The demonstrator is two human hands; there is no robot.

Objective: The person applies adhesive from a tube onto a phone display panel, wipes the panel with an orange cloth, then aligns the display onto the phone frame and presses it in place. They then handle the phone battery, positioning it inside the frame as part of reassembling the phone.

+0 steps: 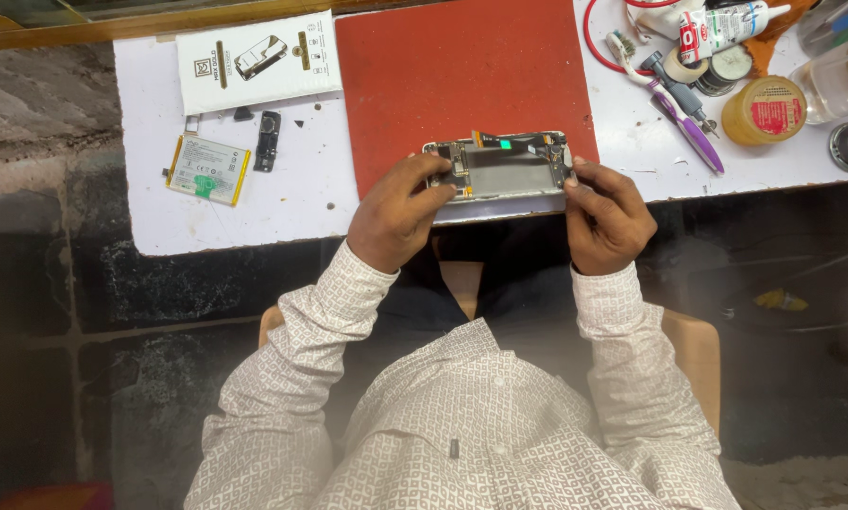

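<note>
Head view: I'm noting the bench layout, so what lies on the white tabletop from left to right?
Battery → small black part → red mat with the opened phone → purple tool → yellow jar.

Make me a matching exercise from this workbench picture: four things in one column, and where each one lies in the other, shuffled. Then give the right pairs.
Things
1. opened phone
2. flat battery
3. white box
4. purple-handled tool

Places
A. at the table's far edge, left of the red mat
B. right of the red mat, beside a yellow round tub
C. on the mat's near edge, between the left hand and the right hand
D. on the white table, below the white box

Pairs: 1-C, 2-D, 3-A, 4-B
</note>
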